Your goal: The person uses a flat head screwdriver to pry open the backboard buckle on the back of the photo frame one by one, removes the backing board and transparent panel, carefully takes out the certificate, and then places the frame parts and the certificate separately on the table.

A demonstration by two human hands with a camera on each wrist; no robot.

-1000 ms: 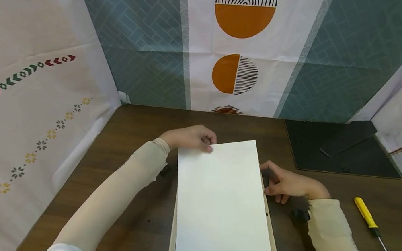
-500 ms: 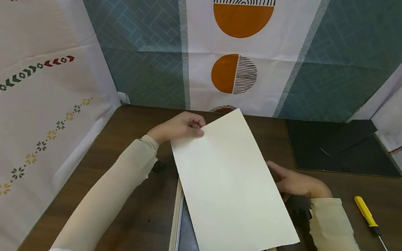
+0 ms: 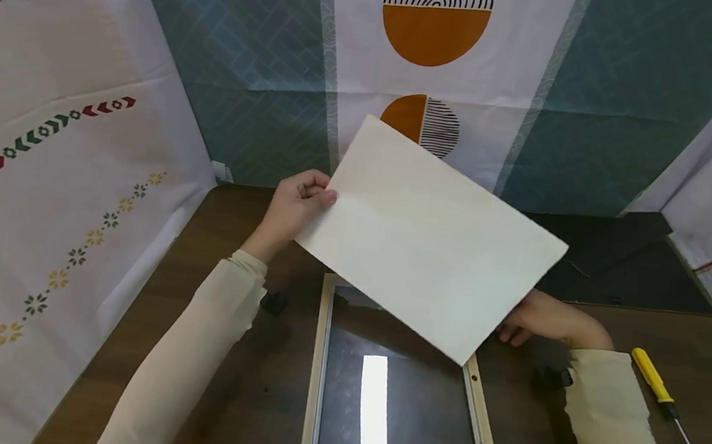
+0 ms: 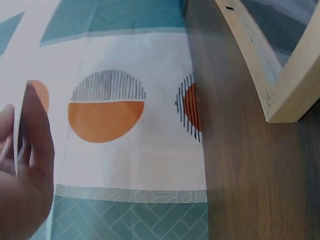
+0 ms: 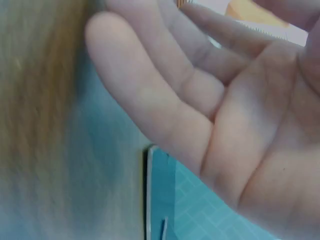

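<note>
A blank white sheet of card or paper (image 3: 435,237) is raised and tilted above a pale wooden picture frame (image 3: 318,376). My left hand (image 3: 296,205) pinches the sheet at its left edge, thumb in front and fingers behind; the left wrist view shows it edge-on. Below, the picture frame lies on the table with its glass (image 3: 422,400) reflecting a bright strip of light. My right hand (image 3: 549,318) is beside the frame's right side, partly covered by the sheet's lower right corner. In the right wrist view that palm (image 5: 265,130) faces the camera with loosely bent fingers holding nothing.
A black backing board (image 3: 627,277) with a stand leg lies at the back right of the brown table (image 3: 236,396). To the right is a yellow-handled screwdriver (image 3: 653,376). Patterned cloth (image 3: 249,61) hangs behind the table.
My left hand has lifted the sheet off the frame, up and back, and turned it sideways, uncovering the glass. The right hand has shifted slightly right.
</note>
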